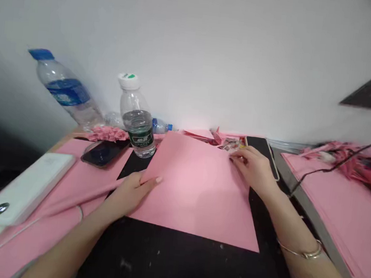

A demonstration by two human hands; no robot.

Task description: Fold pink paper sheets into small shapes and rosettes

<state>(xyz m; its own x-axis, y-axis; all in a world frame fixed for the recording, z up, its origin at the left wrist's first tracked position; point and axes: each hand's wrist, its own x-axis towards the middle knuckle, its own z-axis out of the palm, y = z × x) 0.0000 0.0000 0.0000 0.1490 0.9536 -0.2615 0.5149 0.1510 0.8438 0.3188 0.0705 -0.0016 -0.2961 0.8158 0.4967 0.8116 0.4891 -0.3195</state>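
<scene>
A large pink paper sheet [194, 188] lies on a black cutting mat [174, 260], turned at an angle. My left hand [129, 197] grips the sheet's left edge between thumb and fingers. My right hand [251, 169] sits at the sheet's far right edge, its fingers curled over the paper. A thin bangle circles my right wrist. The hand hides part of a black phone-like slab [258, 148] behind it.
Upright behind the sheet is a water bottle [138, 119], and a tilted blue-capped bottle [65, 88] leans at the left. A dark phone [104, 152] and white power bank [25, 187] lie on pink sheets at the left. More pink sheets [338, 215] and a black cable [337, 160] lie at the right.
</scene>
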